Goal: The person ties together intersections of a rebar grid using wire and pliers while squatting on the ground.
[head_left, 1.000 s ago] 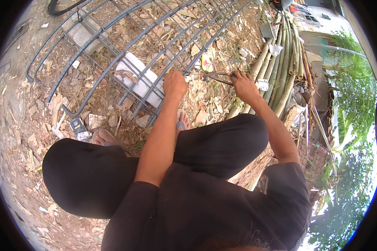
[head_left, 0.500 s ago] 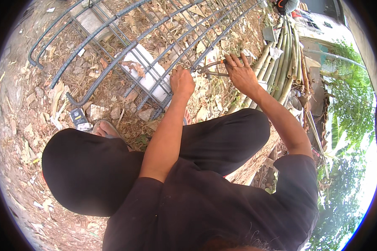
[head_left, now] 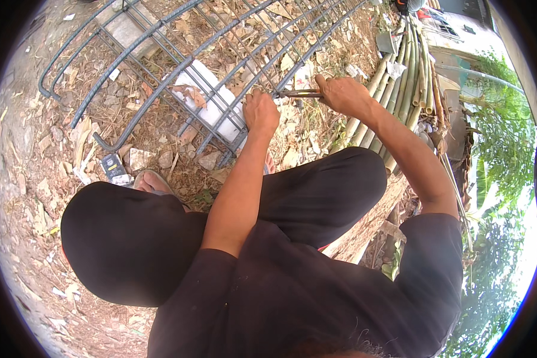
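My left hand (head_left: 261,110) is closed at the near corner of a rebar cage (head_left: 194,56), its fingertips touching the bars; whatever they pinch is too small to make out. My right hand (head_left: 346,95) grips the handles of dark metal pincers (head_left: 298,93), whose jaws sit at the cage's edge just right of my left hand. Beneath the bars lies a white flat piece (head_left: 221,125) with dry leaves on it.
A bundle of bamboo poles (head_left: 409,71) lies to the right, beside greenery. A concrete block (head_left: 116,21) is under the cage's far left. A dark packet (head_left: 112,167) and litter lie near my sandaled foot (head_left: 152,182). My bent knees are below my hands.
My right hand's fingers, spread half a second ago, have closed round the pincers, whose handles are closer together. My left hand has shifted slightly up and right since one second ago.
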A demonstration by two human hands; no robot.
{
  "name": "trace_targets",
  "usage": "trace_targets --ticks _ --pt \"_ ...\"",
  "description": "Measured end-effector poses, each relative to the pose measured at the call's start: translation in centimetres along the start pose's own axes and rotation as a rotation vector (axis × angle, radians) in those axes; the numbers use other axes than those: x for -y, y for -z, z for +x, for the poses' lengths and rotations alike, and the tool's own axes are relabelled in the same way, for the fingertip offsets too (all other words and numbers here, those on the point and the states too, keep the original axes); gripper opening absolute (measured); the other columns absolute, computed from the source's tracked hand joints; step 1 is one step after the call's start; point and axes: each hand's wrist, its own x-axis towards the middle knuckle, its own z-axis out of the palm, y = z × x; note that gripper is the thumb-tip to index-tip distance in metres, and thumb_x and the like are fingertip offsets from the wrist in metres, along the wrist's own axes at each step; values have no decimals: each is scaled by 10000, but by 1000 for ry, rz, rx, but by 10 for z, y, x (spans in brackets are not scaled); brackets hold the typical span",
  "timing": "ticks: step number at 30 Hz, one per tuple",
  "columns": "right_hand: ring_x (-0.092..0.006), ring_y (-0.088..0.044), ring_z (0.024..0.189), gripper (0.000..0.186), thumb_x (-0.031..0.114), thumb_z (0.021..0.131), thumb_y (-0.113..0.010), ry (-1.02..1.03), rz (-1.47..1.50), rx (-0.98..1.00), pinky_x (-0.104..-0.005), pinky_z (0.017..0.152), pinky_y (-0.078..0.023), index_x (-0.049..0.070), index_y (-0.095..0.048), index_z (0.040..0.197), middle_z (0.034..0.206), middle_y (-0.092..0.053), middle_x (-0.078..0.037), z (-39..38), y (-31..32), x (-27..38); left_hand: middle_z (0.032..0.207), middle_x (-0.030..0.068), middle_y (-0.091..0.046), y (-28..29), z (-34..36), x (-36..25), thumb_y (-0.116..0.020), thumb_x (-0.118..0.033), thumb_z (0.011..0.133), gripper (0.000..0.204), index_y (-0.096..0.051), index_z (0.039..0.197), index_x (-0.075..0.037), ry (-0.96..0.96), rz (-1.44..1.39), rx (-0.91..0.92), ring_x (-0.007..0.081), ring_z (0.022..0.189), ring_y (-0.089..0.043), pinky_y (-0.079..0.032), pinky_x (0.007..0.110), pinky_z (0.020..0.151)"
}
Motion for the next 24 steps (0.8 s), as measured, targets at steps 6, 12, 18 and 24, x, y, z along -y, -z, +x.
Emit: trace_targets --ticks 6,12,18,24 --pt "-426 -688 845 366 334 988 -637 78 447 159 -519 791 -526 -21 -652 1078 861 -694 -251 1 -49 -20 1236 146 -628 -10 0 -19 -703 -89 855 329 -705 1175 -12 26 109 -104 322 1219 -573 -487 436 1011" --pt "-457 -679 800 363 356 1018 -597 -52 560 -156 -569 761 -524 4 -648 1092 808 -688 -256 -15 -112 5 1187 159 -695 -15 14 -15 -583 -112 955 262 -691 1168 -6 74 235 -82 316 1138 -670 -551 424 930" --pt "-434 -690 787 297 338 1008 -617 -56 629 -278 -538 724 -547 53 -637 1090 822 -702 -219 -8 -157 5 952 240 -747 -26 18 -8 -628 -348 992 370 -740 982 5 51 239 80 384 941 -742 -584 461 830" --pt "-421 -695 785 299 372 999 -635 -67 698 -500 -519 689 -550 80 -597 1049 876 -714 -193 20 -220 18 836 217 -741 -24 22 -3 -636 -216 935 272 -759 859 14 -223 391 -34 390 798 -750 -605 451 715"
